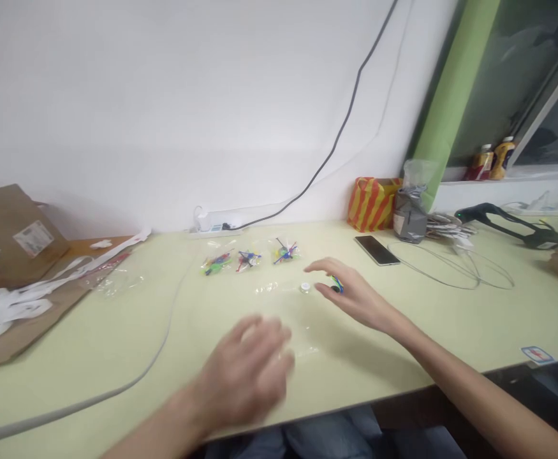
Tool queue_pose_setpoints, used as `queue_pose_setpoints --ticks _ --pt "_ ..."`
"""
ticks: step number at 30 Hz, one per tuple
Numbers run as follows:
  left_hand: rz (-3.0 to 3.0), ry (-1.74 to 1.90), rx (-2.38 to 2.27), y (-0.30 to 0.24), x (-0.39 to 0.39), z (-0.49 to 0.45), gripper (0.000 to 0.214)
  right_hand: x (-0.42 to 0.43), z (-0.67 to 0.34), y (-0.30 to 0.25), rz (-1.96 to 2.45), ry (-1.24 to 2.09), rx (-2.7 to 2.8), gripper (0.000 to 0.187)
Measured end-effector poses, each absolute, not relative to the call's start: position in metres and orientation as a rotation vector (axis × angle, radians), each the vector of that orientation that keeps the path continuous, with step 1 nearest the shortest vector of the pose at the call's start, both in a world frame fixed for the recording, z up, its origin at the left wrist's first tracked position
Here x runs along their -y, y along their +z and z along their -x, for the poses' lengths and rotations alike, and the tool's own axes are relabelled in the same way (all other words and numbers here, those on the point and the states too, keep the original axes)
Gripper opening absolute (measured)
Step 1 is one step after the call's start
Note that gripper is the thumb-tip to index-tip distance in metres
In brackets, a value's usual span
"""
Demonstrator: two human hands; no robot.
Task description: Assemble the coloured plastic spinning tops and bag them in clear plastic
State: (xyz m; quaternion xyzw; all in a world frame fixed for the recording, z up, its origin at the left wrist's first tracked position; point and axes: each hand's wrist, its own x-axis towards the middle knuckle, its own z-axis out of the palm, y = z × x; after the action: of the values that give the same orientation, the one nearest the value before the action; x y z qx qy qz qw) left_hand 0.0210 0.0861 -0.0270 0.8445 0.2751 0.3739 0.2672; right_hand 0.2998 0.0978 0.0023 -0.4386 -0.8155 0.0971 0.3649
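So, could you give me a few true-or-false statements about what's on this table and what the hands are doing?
1. A row of three small packets of colourful parts lies on the table. True.
2. The left hand holds the phone. False: the phone lies untouched on the table, beyond the right hand.
3. The right hand pinches a small blue and green piece. True.
4. The striped bag is blue and white. False: it is orange and yellow.

Bright, even light; left hand [245,376] motion-blurred.
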Motion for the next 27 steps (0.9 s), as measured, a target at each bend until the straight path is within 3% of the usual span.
queue_pose_setpoints --ticks 3,6,8,12,19,27 --pt "-2.628 1.116 -0.79 -0.02 -0.143 -0.042 0.021 -0.15 -0.267 -0.006 1.108 0.32 2.292 0.02" --pt "-2.641 1.223 -0.947 -0.031 -0.191 -0.05 0.026 -0.185 -0.238 -0.018 1.28 0.181 2.547 0.032" --pt "-2.597 1.246 -1.02 -0.042 -0.204 -0.047 0.031 -0.193 -0.228 -0.024 1.362 0.144 2.6 0.029" --pt "-2.577 1.249 -1.045 -0.051 -0.197 -0.036 0.035 -0.184 -0.225 -0.032 1.342 0.216 2.584 0.008" --pt "-2.493 1.342 -1.108 -0.047 -0.19 -0.039 0.035 -0.166 -0.224 -0.039 1.287 -0.048 2.544 0.015" --pt "-2.401 1.338 -1.104 -0.051 -0.2 -0.032 0.039 -0.17 -0.226 -0.042 1.3 -0.009 2.532 0.013"
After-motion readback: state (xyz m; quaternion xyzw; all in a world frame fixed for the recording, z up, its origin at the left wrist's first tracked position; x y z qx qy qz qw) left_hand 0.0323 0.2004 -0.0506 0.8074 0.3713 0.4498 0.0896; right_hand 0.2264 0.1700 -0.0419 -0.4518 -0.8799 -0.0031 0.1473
